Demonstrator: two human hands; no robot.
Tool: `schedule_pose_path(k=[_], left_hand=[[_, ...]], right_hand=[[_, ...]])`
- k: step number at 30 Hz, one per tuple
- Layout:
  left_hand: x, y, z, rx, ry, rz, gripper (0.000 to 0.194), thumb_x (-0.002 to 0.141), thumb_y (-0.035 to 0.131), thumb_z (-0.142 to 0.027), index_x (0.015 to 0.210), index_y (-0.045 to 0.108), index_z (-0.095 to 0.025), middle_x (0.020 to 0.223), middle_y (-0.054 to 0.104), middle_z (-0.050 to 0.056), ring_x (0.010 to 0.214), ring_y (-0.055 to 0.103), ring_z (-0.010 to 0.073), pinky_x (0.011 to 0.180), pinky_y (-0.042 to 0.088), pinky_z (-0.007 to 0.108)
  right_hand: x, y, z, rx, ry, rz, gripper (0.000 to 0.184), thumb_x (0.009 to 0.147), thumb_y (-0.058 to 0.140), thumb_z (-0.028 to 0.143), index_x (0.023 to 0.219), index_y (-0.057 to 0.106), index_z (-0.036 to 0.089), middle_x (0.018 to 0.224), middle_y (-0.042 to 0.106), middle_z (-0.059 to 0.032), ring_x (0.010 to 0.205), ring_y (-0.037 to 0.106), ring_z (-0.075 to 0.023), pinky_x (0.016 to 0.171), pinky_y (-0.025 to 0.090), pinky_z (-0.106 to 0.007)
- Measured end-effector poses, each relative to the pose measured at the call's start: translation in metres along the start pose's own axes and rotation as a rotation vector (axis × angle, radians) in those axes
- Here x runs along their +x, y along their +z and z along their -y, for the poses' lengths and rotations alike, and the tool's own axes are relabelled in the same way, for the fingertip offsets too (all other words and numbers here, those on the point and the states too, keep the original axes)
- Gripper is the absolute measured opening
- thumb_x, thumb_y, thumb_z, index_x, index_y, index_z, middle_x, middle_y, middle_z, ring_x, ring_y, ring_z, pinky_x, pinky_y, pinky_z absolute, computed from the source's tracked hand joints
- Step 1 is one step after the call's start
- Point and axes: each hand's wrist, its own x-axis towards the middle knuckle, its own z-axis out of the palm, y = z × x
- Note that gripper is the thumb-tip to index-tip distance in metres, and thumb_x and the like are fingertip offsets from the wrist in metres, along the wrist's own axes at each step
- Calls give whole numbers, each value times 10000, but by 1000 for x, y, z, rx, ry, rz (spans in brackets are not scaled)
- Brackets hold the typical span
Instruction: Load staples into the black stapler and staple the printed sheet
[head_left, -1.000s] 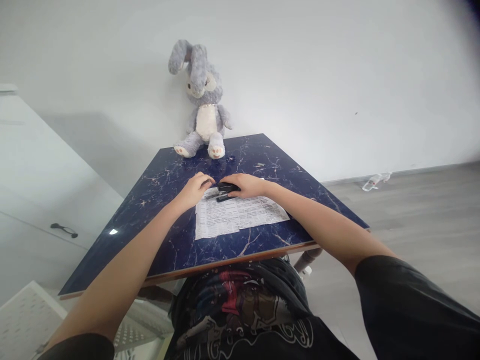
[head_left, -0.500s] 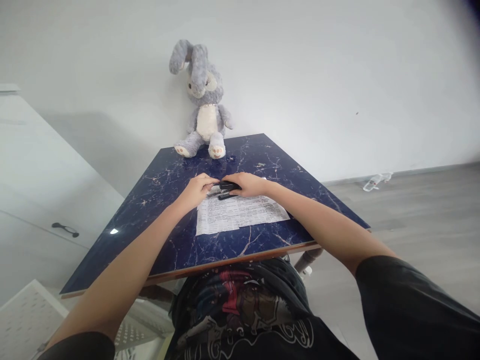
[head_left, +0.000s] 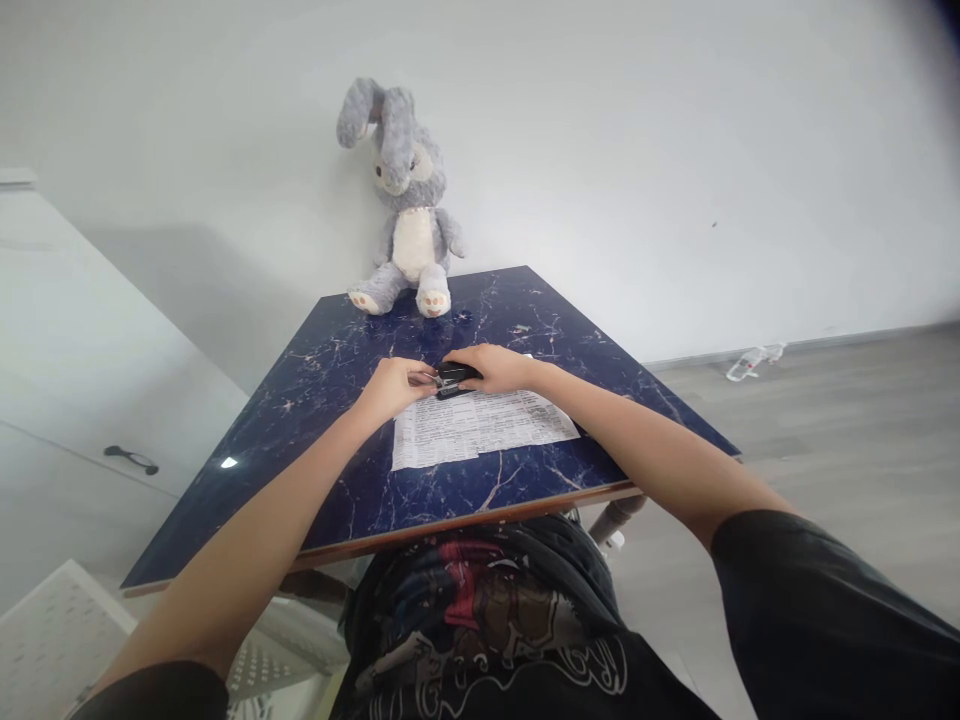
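A black stapler [head_left: 457, 378] lies over the upper edge of a printed paper sheet [head_left: 480, 430] on a dark blue marble-patterned table [head_left: 360, 480]. My right hand [head_left: 496, 368] is wrapped over the stapler from the right, thumb on the near side and fingers along the top. At its left end, my left hand [head_left: 397, 386] is closed in a pinch, thumb below and fingers above. A small silvery part shows between those fingertips; its exact shape is too small to tell.
A grey plush rabbit [head_left: 412, 220] sits at the table's far edge against the wall. To the left stands a white cabinet [head_left: 90, 350] with a dark handle. White perforated chairs [head_left: 67, 630] are at lower left. Clear plastic bottles [head_left: 746, 364] lie on the floor at right.
My left hand has shifted slightly lower, its thumb and fingers now closing around the stapler's left end. The stapler and my right hand have barely moved.
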Motion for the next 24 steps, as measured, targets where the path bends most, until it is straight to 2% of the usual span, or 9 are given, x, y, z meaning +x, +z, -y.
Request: schedule_pose_path(k=[11,21,24], left_hand=[[0,4,1,-44,19,4,159,778,830,-198,937,832,-196,909,835,61,910,809,276,922,652,408],[2,6,5,-62,-21,46,171,751,849,-188,920,827,-202,904,834,62,929,807,277,923,647,401],[4,8,8,-39,9,49,202,739,859,-193,938,823,-201,905,832,55,901,804,261,922,641,394]], right_hand=[[0,0,-1,7,-6,-5,405,953,692,268,1346,610,213,1232,742,-107,1039,687,-261,848,475,-346],[-1,-1,2,1,11,9,403,953,685,263,1345,611,207,1242,740,-117,1037,689,-266,845,480,-353],[-1,-1,2,4,9,12,391,959,680,267,1340,610,209,1244,739,-112,1048,688,-265,851,478,-349]])
